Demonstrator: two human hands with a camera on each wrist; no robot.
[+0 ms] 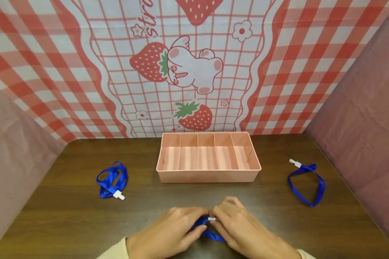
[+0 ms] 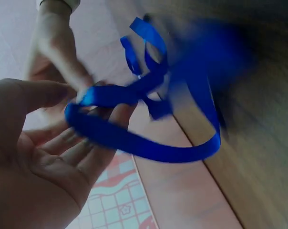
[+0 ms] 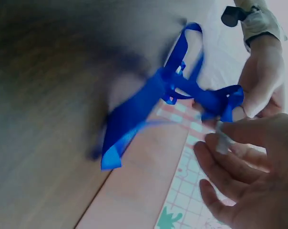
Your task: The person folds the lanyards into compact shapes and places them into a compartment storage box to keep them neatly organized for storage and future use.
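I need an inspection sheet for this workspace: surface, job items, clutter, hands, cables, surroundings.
Surface: dark brown wood-grain table.
Job items: flat blue ribbon lanyard with small white clip.
Clutter: coiled blue lanyard left; looped blue lanyard right; pink rectangular divided tray behind.
Hands: left hand holds the ribbon; right hand pinches the clip.
Cables: nothing seen.
Surroundings: red-and-white strawberry-print cloth behind; plain pinkish fabric at both sides.

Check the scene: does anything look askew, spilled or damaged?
Only the backdrop cloth stands out: its cartoon figure and lettering run sideways, as if hung turned. Nothing looks spilled or visibly damaged; the pink tray sits upright, and the left hand and right hand hold a looped blue lanyard.
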